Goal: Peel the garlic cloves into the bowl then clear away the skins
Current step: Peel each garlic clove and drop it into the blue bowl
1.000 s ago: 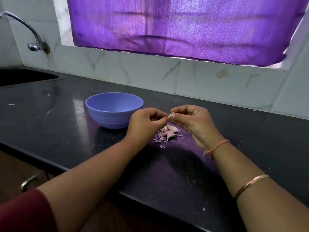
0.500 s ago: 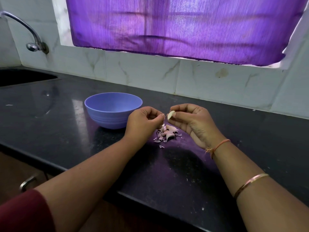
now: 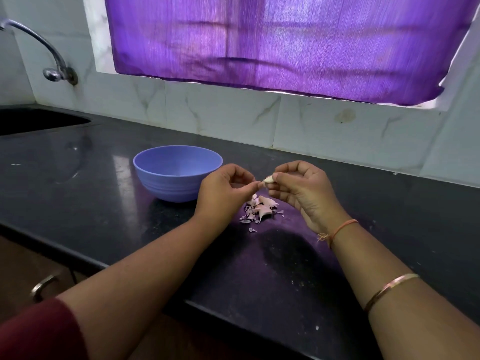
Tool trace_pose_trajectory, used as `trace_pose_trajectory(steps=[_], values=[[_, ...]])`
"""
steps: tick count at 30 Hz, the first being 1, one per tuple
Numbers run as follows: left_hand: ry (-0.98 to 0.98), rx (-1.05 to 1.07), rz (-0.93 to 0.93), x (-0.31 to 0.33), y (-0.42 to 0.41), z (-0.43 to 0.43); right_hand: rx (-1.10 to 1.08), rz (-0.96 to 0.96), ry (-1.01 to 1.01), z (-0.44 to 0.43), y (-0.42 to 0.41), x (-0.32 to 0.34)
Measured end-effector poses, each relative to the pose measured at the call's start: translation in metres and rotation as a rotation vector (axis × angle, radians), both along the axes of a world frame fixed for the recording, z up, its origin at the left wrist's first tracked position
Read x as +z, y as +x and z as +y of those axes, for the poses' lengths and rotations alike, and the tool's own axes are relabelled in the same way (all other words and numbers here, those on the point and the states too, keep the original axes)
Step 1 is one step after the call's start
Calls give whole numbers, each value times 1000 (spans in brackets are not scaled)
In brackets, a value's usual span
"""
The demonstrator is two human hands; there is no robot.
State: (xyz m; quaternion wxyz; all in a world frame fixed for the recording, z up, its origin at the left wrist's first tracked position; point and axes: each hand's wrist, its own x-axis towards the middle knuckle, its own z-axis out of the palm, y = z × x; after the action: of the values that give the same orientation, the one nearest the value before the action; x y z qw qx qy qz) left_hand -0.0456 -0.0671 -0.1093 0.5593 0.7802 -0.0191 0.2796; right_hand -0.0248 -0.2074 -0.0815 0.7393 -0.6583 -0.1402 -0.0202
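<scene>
A pale garlic clove (image 3: 268,180) is pinched between the thumb and fingers of my right hand (image 3: 301,190), held above the counter. The fingertips of my left hand (image 3: 226,189) pinch at the clove's left end. Under both hands a small heap of pinkish garlic skins (image 3: 259,209) lies on the black countertop (image 3: 104,203). A blue-purple bowl (image 3: 178,172) stands just left of my left hand; its inside is not visible from here.
A sink (image 3: 39,120) is sunk into the counter at the far left, with a curved tap (image 3: 52,63) on the tiled wall above it. A purple curtain (image 3: 285,42) covers the window. The counter's front edge runs diagonally below my forearms.
My hands parted slightly half a second ago, showing the clove in my right hand; now the left fingertips are back on the clove's end. The skins and bowl have stayed put.
</scene>
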Motion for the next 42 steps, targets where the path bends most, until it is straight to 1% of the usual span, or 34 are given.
trace_pose_trajectory(steps=[4,9,12,16,21,23,27,31,34,42], values=[[28,-18,40,0,-1,0,7,-20,-33,0,1,-2],[-39,-30,83,-2,1,0,-38,-43,-68,2,2,-3],[-54,-23,83,-5,3,1,-73,-42,-50,3,3,-3],[22,51,112,-5,5,3,-106,-44,-36,3,4,-3],[70,37,156,-6,8,4,-85,-53,3,11,4,2],[33,5,147,-4,6,3,-55,-46,-12,15,4,4],[-35,-60,65,0,0,1,-50,-72,-73,19,4,3],[17,-46,27,-1,0,1,-41,-69,-91,19,3,1],[24,-29,54,-1,0,2,-39,-69,-102,19,2,1],[65,21,93,-1,-1,2,-3,79,70,17,-1,6]])
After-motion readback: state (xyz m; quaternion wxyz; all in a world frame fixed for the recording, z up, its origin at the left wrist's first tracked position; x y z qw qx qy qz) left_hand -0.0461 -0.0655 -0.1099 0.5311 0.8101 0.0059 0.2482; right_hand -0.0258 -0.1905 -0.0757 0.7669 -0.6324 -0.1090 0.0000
